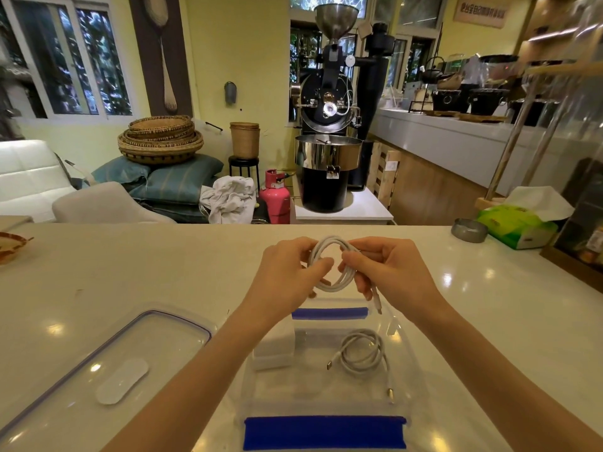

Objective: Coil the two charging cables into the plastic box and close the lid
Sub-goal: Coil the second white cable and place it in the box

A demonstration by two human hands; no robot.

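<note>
Gripping a coiled white cable (332, 265) above the clear plastic box (421, 386), left hand (290, 272) and right hand (391, 269) pinch its loops; second cable (363, 353) lies inside, lid (107, 363) on the counter's near-left edge.

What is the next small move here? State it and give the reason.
Probably lower the coiled cable, held by the left hand and right hand, into the open plastic box beside the first cable. The lid lies off to the left.
</note>
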